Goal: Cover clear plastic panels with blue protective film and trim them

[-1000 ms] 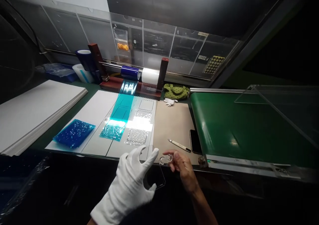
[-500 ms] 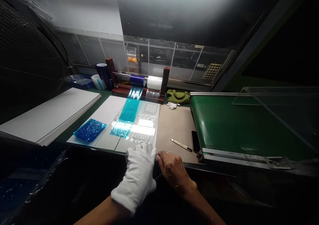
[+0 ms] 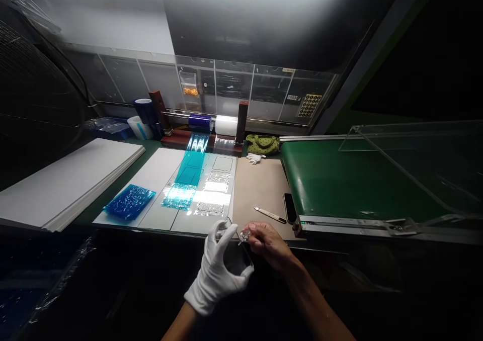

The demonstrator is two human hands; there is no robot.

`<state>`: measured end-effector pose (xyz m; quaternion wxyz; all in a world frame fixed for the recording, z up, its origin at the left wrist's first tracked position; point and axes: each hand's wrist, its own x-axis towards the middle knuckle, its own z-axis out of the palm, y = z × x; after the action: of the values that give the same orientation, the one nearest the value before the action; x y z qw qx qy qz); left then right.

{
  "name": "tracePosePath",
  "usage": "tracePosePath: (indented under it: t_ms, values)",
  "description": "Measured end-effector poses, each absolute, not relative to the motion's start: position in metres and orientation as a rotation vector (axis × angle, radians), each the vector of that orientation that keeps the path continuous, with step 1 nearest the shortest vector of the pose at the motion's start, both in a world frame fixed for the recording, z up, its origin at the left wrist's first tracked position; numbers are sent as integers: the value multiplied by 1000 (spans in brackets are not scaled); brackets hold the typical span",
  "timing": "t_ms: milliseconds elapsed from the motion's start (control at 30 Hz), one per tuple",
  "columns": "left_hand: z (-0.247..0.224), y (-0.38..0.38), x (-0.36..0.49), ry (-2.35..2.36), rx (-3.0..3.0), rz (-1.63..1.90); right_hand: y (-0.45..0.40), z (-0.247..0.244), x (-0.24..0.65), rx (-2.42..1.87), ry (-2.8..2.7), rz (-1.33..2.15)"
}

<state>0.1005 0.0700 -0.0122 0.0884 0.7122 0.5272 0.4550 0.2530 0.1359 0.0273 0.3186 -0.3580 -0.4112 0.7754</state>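
Observation:
My left hand [image 3: 221,263], in a white glove, grips a thin dark-edged panel [image 3: 246,253] by its edges, fingers at the top and thumb below. The panel is tilted nearly edge-on, so its face is mostly hidden. Bare and closed, my right hand [image 3: 266,240] pinches a crumpled bit of clear film [image 3: 244,235] right beside the panel. Whether that film still touches the panel I cannot tell. Just beyond my hands, clear film pieces [image 3: 211,208] and a teal film strip [image 3: 190,167] lie on a marked white sheet [image 3: 158,219].
Film rolls [image 3: 226,125] sit on a wooden stand behind. A blue film stack [image 3: 130,201] and white sheets [image 3: 71,180] are at left. A craft knife [image 3: 269,214], a phone [image 3: 290,208] and a green conveyor belt [image 3: 339,180] are at right.
The left hand has turned, tilting the panel from lying under the fingers to nearly edge-on. The right hand now shows crumpled clear film in its pinch. The view has shifted slightly.

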Motion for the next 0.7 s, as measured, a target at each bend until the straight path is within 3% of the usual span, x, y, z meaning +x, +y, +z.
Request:
tracePosePath:
  t_ms: [133, 333, 400, 467, 633, 700]
  values:
    - [-5, 73, 100, 1605, 2175, 1293, 140, 31, 255, -1017, -1265, 1945]
    - [39, 81, 103, 2042, 2230, 408, 126, 42, 244, -1456, -2171, 689]
    - [49, 83, 104, 2071, 2216, 248, 123, 43, 239, -1516, -2278, 515]
    - [48, 82, 102, 2060, 2221, 263, 125, 38, 240, -1496, -2167, 647]
    - [26, 69, 88, 1804, 2251, 544, 143, 2, 265, -1224, -1399, 1757]
    - [21, 67, 83, 1773, 2252, 570, 144, -20, 277, -1207, -1149, 1843]
